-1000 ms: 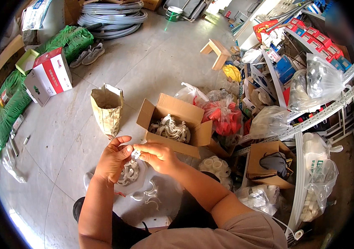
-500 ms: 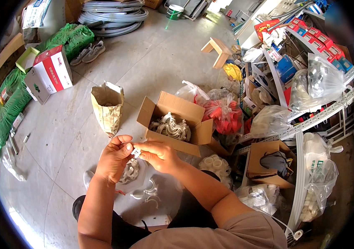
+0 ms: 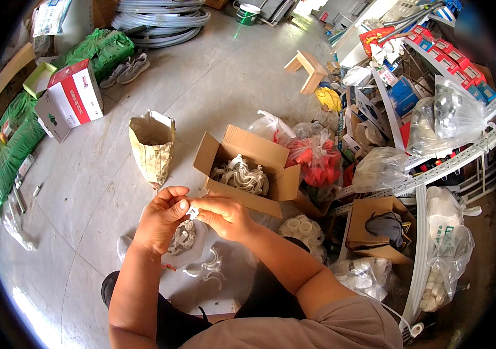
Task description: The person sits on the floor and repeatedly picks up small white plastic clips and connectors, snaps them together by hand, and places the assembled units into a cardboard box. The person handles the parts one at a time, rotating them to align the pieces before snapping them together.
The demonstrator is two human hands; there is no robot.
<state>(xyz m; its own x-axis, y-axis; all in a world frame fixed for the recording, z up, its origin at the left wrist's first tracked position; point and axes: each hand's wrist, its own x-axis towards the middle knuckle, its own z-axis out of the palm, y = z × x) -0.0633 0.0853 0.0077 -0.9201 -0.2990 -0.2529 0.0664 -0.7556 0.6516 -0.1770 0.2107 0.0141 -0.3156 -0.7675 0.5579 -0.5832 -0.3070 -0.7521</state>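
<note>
My left hand (image 3: pixel 162 221) and my right hand (image 3: pixel 223 216) meet in front of me, fingertips pinched on a small white plastic piece (image 3: pixel 193 212); most of it is hidden by the fingers. Below them several white curved pipe clips (image 3: pixel 181 239) lie together in what looks like a clear bag or tray. More loose white clips (image 3: pixel 211 263) rest to the right of that pile, between my legs. Just beyond my right hand, an open cardboard box (image 3: pixel 286 185) holds a heap of white pipe clamps (image 3: pixel 242 175).
A yellowish paper sack (image 3: pixel 152 152) stands open beyond my left hand. Clear bags of red parts (image 3: pixel 316 160) and of white fittings (image 3: pixel 303 231) sit by the box. A loaded metal shelf (image 3: pixel 452 166) runs along the right. A small wooden stool (image 3: pixel 309 71) stands farther off.
The white piece has turned slightly between my fingertips. Both hands stay together in nearly the same place; the whole view has shifted a little.
</note>
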